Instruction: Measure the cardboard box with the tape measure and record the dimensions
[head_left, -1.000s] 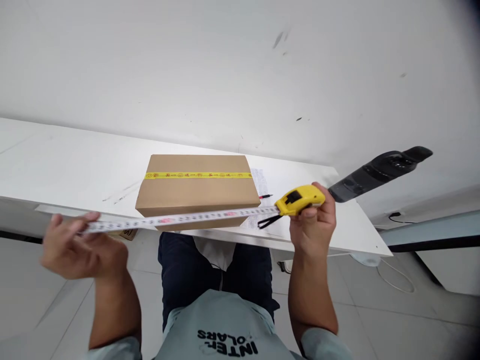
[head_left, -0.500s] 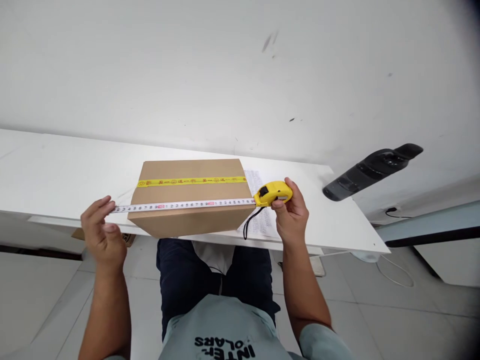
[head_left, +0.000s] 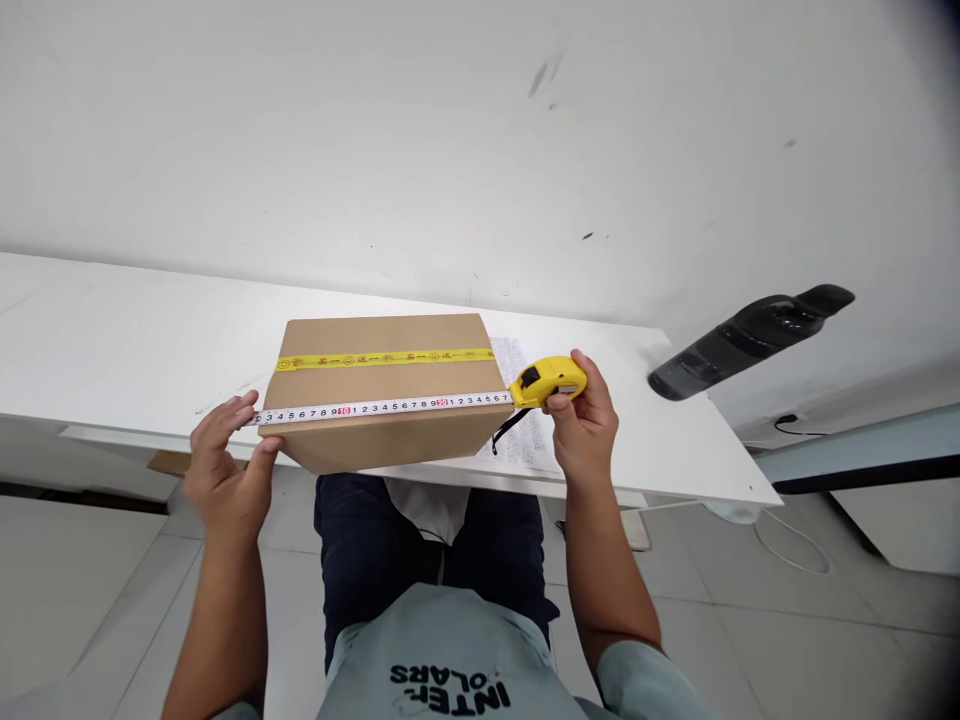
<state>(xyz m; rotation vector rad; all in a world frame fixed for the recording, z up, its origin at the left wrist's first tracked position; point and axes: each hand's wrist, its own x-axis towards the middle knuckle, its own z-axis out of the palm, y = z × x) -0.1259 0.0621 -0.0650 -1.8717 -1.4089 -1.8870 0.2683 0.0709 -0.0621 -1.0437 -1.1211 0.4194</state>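
A brown cardboard box (head_left: 382,385) with a yellow printed tape strip across its top sits at the near edge of a white table (head_left: 135,340). My right hand (head_left: 585,425) grips a yellow tape measure case (head_left: 547,380) at the box's right end. The white measuring blade (head_left: 382,407) runs along the box's front top edge. My left hand (head_left: 225,470) pinches the blade's free end at the box's left front corner.
A printed paper sheet (head_left: 525,430) lies under the box's right side. A black handheld device (head_left: 750,340) rests at the table's right end against the white wall. A cable (head_left: 795,555) trails on the tiled floor at right. My legs are under the table.
The tape came down from in front of the box onto its front top edge. My left hand moved right to the box's left corner and the blade shortened.
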